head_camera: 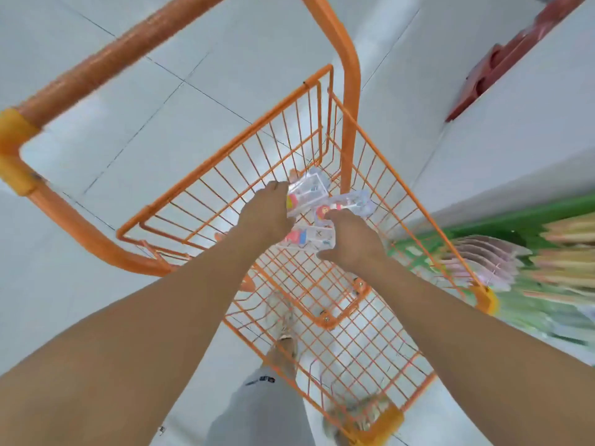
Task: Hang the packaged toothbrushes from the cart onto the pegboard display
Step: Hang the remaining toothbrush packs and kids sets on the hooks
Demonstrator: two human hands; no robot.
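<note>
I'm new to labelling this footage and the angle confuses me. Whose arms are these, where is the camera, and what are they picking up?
There is one picture, from a camera on a person's head looking down. Both bare arms reach into an orange wire cart. The left hand holds a clear toothbrush pack. The right hand has its grip on more packs; another pack lies between the hands. How many the right hand holds is unclear. At right, blurred, is a green display with hanging goods.

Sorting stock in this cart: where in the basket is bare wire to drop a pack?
Bare wire floor lies left of the left hand, toward the basket's left wall. Crowded: the far right corner, where toothbrush packs and right hand cluster.
</note>
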